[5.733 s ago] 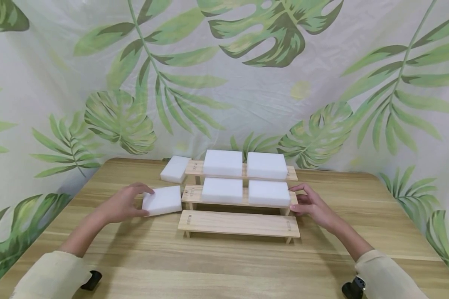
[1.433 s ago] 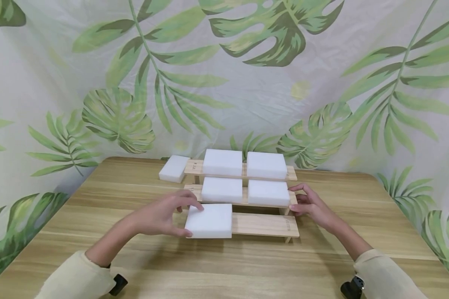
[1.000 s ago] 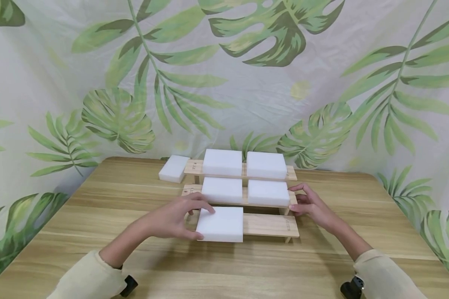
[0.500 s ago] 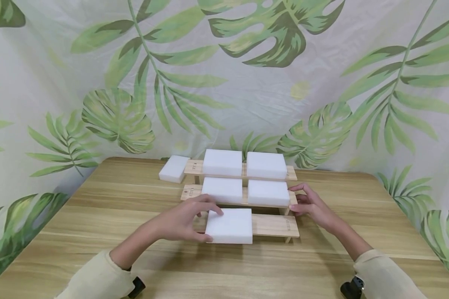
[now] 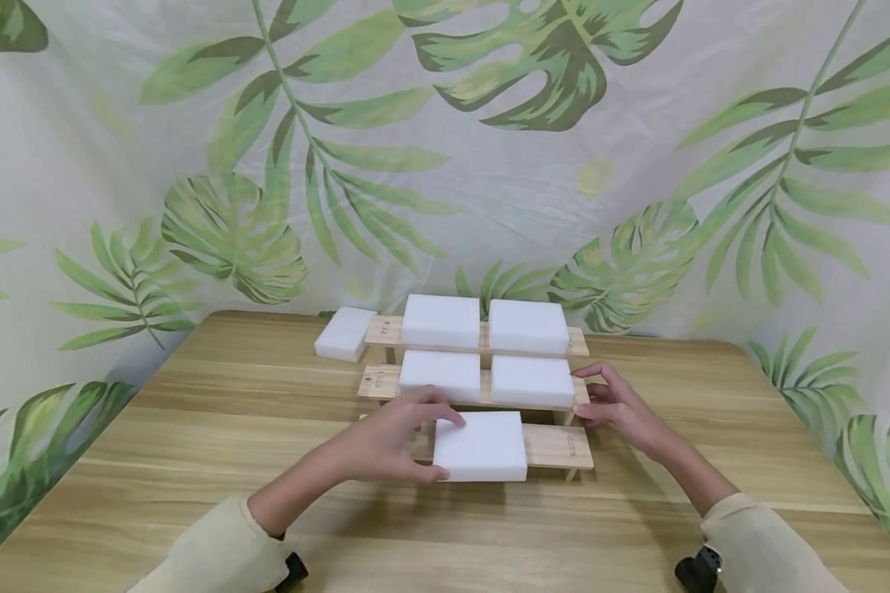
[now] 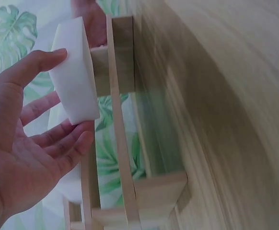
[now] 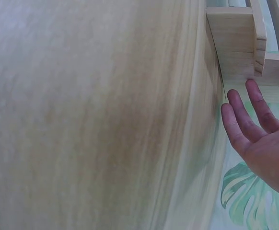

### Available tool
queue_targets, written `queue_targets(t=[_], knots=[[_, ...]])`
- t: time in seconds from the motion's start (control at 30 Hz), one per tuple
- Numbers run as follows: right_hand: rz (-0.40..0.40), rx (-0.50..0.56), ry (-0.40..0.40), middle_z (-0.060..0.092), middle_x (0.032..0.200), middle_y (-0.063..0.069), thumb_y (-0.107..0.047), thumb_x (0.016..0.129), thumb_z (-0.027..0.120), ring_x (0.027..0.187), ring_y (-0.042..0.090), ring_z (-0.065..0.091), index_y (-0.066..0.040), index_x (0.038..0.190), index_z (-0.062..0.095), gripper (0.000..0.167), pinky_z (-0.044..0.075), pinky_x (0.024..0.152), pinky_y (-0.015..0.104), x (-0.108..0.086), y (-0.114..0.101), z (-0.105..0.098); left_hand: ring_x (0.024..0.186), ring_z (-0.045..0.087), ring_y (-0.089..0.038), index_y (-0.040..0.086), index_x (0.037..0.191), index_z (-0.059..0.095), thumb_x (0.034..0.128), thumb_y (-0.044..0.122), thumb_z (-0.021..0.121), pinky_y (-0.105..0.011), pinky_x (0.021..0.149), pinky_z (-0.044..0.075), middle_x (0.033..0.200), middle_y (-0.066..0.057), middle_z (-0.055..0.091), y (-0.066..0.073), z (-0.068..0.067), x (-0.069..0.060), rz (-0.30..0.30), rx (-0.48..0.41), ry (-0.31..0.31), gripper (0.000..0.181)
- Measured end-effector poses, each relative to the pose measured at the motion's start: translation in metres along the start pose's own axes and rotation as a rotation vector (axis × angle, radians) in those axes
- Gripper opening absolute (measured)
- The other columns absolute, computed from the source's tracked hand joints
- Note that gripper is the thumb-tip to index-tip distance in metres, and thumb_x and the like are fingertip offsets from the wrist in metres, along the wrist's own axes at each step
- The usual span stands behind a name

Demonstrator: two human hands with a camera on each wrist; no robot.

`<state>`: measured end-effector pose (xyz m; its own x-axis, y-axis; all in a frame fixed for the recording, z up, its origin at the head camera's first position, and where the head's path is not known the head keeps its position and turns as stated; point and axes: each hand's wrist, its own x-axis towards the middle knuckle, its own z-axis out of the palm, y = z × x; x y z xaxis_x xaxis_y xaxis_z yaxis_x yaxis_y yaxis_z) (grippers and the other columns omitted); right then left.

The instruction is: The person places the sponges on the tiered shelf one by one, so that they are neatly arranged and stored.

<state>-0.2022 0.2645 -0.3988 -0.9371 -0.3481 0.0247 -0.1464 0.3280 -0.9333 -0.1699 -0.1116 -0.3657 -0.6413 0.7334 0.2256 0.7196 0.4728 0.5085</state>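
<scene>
My left hand (image 5: 393, 441) holds a white foam block (image 5: 482, 445) between thumb and fingers over the lowest, front step (image 5: 559, 446) of a wooden tiered stand. In the left wrist view, the foam block (image 6: 75, 72) sits between the thumb and the fingers of my left hand (image 6: 29, 143). My right hand (image 5: 623, 412) grips the right end of the middle step (image 5: 374, 381) with thumb and forefinger. Three other fingers of that right hand (image 7: 264, 143) extend below the stand's end in the right wrist view.
Two foam blocks stand on the middle step, including a left one (image 5: 441, 375). Two more, including a right one (image 5: 528, 325), are on the back step (image 5: 383, 331). Another block (image 5: 344, 333) lies on the table (image 5: 267, 362) at the back left. Behind hangs a leaf-patterned curtain (image 5: 504, 206).
My left hand took the block from the table beside the stand, brought it over the front step and moved it steadily rightward along it. My right hand stayed at the middle step's end.
</scene>
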Motion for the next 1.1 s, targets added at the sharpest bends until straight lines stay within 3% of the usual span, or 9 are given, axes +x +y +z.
queue_targets(t=[0.23, 0.6, 0.77, 0.93, 1.1], knots=[[-0.005, -0.001, -0.009, 0.063, 0.123, 0.031, -0.007, 0.098, 0.064, 0.101, 0.023, 0.065, 0.007, 0.139, 0.036, 0.052, 0.057, 0.087, 0.042, 0.001, 0.0, -0.001, 0.109, 0.056, -0.021, 0.011, 0.125, 0.069, 0.0808, 0.023, 0.089, -0.033, 0.091, 0.052, 0.126, -0.005, 0.058, 0.012, 0.014, 0.012, 0.0, 0.035, 0.008, 0.05], [-0.01, -0.001, -0.012, 0.061, 0.126, 0.033, -0.006, 0.098, 0.063, 0.102, 0.023, 0.065, 0.008, 0.139, 0.036, 0.051, 0.057, 0.086, 0.038, 0.001, 0.0, -0.001, 0.09, 0.05, -0.012, 0.011, 0.125, 0.066, 0.0832, 0.023, 0.088, -0.022, 0.079, 0.049, 0.12, -0.004, 0.056, 0.023, 0.036, 0.029, 0.003, 0.087, -0.021, 0.048], [-0.01, -0.008, -0.013, 0.061, 0.126, 0.032, -0.007, 0.098, 0.063, 0.103, 0.024, 0.065, 0.008, 0.139, 0.036, 0.052, 0.056, 0.087, 0.037, 0.0, 0.0, -0.001, 0.091, 0.052, -0.013, 0.011, 0.12, 0.065, 0.0843, 0.026, 0.087, -0.021, 0.08, 0.05, 0.124, -0.006, 0.057, 0.027, 0.041, 0.033, 0.004, 0.135, -0.005, 0.044], [-0.006, -0.013, -0.009, 0.061, 0.125, 0.032, -0.007, 0.098, 0.064, 0.103, 0.023, 0.065, 0.008, 0.139, 0.036, 0.052, 0.057, 0.086, 0.037, 0.0, -0.001, -0.001, 0.101, 0.055, -0.016, 0.01, 0.115, 0.07, 0.0848, 0.029, 0.087, -0.021, 0.086, 0.051, 0.127, -0.009, 0.058, 0.029, 0.043, 0.034, 0.014, 0.192, 0.02, 0.04], [-0.005, -0.015, -0.008, 0.061, 0.126, 0.033, -0.007, 0.098, 0.064, 0.103, 0.024, 0.065, 0.008, 0.139, 0.036, 0.051, 0.057, 0.086, 0.037, 0.0, -0.001, -0.001, 0.09, 0.054, -0.012, 0.01, 0.119, 0.075, 0.087, 0.031, 0.086, -0.02, 0.078, 0.05, 0.115, -0.005, 0.056, 0.029, 0.041, 0.032, -0.02, 0.148, 0.012, 0.04]])
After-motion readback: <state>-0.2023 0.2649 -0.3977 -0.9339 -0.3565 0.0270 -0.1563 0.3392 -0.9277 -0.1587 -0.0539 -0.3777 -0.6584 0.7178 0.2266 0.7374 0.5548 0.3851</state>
